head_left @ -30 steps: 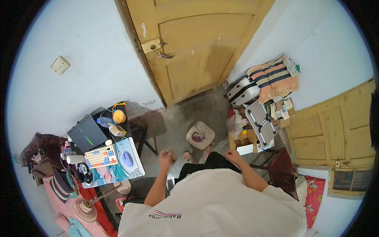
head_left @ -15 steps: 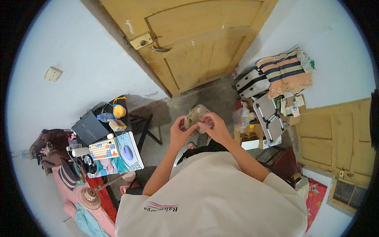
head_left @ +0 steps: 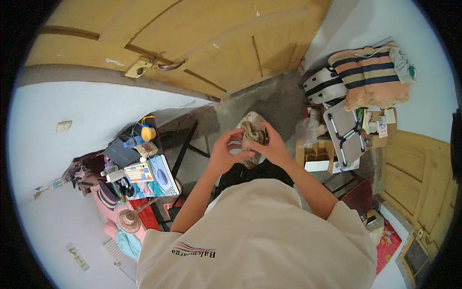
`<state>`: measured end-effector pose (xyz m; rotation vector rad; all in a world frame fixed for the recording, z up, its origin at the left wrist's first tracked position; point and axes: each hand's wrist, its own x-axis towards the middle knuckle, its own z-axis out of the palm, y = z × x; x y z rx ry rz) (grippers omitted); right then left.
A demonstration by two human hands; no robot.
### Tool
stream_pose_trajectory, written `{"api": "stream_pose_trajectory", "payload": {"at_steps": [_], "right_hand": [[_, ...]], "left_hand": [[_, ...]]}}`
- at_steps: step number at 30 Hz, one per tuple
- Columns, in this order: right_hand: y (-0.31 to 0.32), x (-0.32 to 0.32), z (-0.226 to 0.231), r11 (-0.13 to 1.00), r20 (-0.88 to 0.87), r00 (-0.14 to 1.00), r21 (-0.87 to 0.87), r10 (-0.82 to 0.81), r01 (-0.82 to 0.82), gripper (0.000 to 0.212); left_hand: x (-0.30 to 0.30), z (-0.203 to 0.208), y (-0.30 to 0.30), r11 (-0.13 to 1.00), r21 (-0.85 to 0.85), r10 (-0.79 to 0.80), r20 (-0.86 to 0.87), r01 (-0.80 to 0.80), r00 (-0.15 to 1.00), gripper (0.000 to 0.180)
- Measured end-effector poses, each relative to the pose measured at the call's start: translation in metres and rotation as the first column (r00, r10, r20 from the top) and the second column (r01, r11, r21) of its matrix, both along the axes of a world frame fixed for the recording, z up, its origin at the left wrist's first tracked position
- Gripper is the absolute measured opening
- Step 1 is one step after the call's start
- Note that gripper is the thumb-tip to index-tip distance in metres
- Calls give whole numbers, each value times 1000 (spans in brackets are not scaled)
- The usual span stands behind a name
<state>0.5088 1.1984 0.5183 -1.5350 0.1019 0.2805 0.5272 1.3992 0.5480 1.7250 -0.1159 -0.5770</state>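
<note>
A crumpled olive-beige cloth [head_left: 250, 132] hangs in front of my body, between my two hands. My left hand [head_left: 225, 153] has its fingers curved round the cloth's left side, the fingertips at its upper edge and the thumb reaching to its lower part. My right hand [head_left: 272, 147] grips the cloth from the right, thumb across its front. Behind the cloth a pale rounded shape [head_left: 255, 117], perhaps a shoe, shows in part. Folds hide some of the fingertips.
To the left a desk carries a keyboard [head_left: 138, 172], a blue mouse [head_left: 161, 178] and a black case [head_left: 120, 153]. A fan [head_left: 129, 220] stands nearby. On the right are a folded table [head_left: 342, 137], a suitcase [head_left: 325, 85] and a striped cushion [head_left: 370, 77]. A yellow door [head_left: 211, 53] is ahead.
The view has turned and shifted, so the door looms larger at the upper left. The cloth is bunched differently between my hands, and my left fingers have spread further apart.
</note>
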Motion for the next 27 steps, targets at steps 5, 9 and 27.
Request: {"api": "stream_pose_trajectory", "payload": {"at_steps": [5,9,27], "right_hand": [[-19,22,2,988,-94,993,149,65,-51,54],[-23,34,-2,971,-91,992,230,89,-67,50],[97,77,19,871,-293,955,479,41,110,31]], "left_hand": [[17,6,-9,1000,9,19,-61,-18,998,72],[28,12,-10,998,-39,42,-60,-45,997,71],[87,10,105,998,-13,68,224,-66,972,67]]}}
